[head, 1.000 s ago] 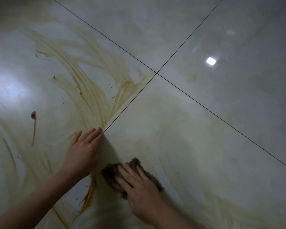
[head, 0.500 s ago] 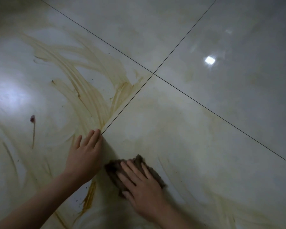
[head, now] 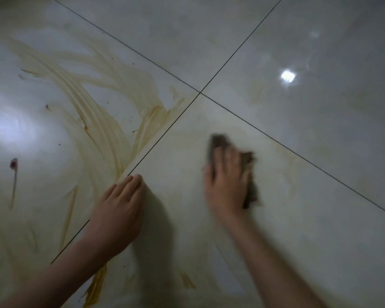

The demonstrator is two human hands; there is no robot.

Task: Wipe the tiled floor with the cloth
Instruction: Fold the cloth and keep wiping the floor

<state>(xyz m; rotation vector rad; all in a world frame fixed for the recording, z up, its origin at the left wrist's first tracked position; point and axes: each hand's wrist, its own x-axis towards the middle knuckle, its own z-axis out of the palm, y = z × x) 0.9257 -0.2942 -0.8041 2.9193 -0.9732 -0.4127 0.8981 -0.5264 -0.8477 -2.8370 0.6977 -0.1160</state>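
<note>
The brown cloth [head: 251, 192] is down on the tiled floor [head: 309, 165], on the near-right tile, a little below the point where the grout lines cross [head: 200, 92]. The right hand [head: 227, 185] lies on top of it, palm down, fingers stretched forward and pressing, not curled round it. Cloth pokes out ahead of the fingertips and along the hand's right side. Hand and cloth are both motion-blurred, so the cloth's folds can't be made out.

Over to the left hand [head: 118, 214]: it's planted flat on the floor, fingers straight and close together, holding nothing. It sits right across the grout line [head: 165, 132] that runs toward the near-left, with the fingertips just at that line, and it throws a dark shadow [head: 158, 230] to its right. The two hands are well apart.

On the left tile, broad yellow-brown smears [head: 93, 112] sweep in curved streaks, with dark specks scattered among them. A thicker yellow streak [head: 97, 285] shows by the left forearm, and a small one [head: 188, 281] lies between the arms. Near the floor's left edge sits a small red spot [head: 13, 163] with a thin trail beneath. A bright light reflection [head: 288, 76] glints on the far-right tile.
</note>
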